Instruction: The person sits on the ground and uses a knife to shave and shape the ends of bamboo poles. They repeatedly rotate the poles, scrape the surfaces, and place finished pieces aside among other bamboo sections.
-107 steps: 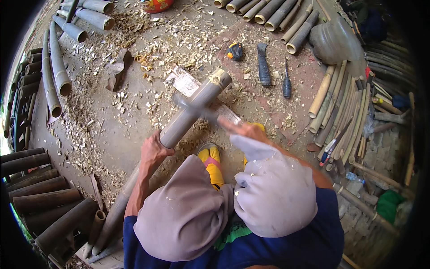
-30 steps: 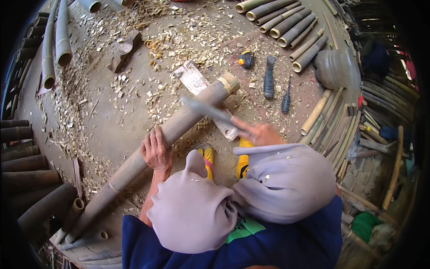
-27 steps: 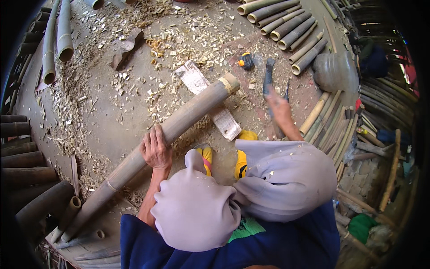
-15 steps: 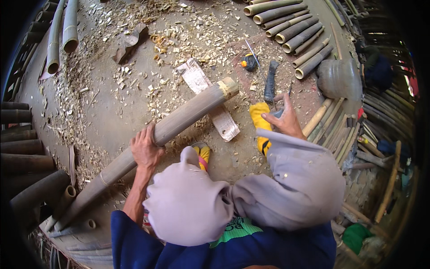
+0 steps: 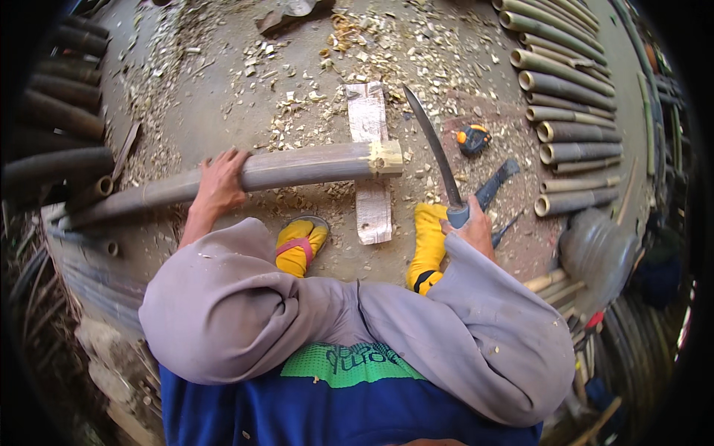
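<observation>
My left hand (image 5: 223,178) is closed over the top of a thick grey-brown bamboo pole (image 5: 301,168). The pole's right end, with a pale trimmed band at its node, lies across a flat whitish wooden block (image 5: 373,215) on the ground. Its other end reaches down to the far left. In my right hand (image 5: 474,229) is the grey handle of a machete (image 5: 437,145). The long curved blade points up and away, to the right of the pole's end and apart from it. A dark wrapped tool (image 5: 497,183) lies just beyond that hand, partly hidden by it.
A black-and-orange tape measure (image 5: 474,140) rests on the floor. Cut bamboo lengths (image 5: 573,134) line the right side, near a metal pot (image 5: 599,241). Dark bamboo (image 5: 63,167) is stacked at left. Wood chips (image 5: 297,111) cover the floor between; my yellow-socked feet (image 5: 428,241) flank the block.
The view has turned, so the pole now appears nearly level instead of slanting. The machete's blade, earlier seen as a thin line, now shows its broad side. My left hand stays on the pole.
</observation>
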The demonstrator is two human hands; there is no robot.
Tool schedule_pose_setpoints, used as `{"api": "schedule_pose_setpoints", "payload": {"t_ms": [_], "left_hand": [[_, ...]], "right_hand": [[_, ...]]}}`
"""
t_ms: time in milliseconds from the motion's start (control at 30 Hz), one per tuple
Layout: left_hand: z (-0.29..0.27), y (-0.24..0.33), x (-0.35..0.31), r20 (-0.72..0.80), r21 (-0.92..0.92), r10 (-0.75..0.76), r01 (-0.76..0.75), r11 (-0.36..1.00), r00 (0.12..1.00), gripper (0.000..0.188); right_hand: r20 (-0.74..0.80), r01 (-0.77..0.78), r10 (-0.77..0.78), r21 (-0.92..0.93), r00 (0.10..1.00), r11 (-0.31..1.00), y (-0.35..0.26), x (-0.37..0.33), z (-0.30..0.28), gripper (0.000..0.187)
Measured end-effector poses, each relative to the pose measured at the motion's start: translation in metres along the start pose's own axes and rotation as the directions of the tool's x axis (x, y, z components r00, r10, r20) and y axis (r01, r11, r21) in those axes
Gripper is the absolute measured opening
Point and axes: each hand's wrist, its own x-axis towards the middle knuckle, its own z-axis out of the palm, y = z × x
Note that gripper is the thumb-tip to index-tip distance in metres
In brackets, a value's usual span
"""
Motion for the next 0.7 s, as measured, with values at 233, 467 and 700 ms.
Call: {"api": "schedule_pose_setpoints", "payload": {"t_ms": [233, 467, 700], "left_hand": [[0.016, 0.141, 0.033, -0.229, 0.013, 0.145, -0.146, 0.989, 0.963, 0.078], [0.033, 0.143, 0.003, -0.125, -0.056, 0.163, -0.171, 0.984, 0.979, 0.061], [0.044, 0.141, -0.015, -0.101, 0.000, 0.023, -0.023, 1.000, 0.995, 0.083]], "right_hand": [[0.071, 0.340, -0.345, 0.073, 0.936, 0.938, 0.012, 0.048, -0.011, 0.043], [0.299, 0.500, -0.491, 0.053, 0.818, 0.865, 0.004, 0.075, -0.003, 0.044], [0.473, 0.579, -0.467, -0.118, 0.747, 0.807, 0.020, 0.089, 0.024, 0.051]]}}
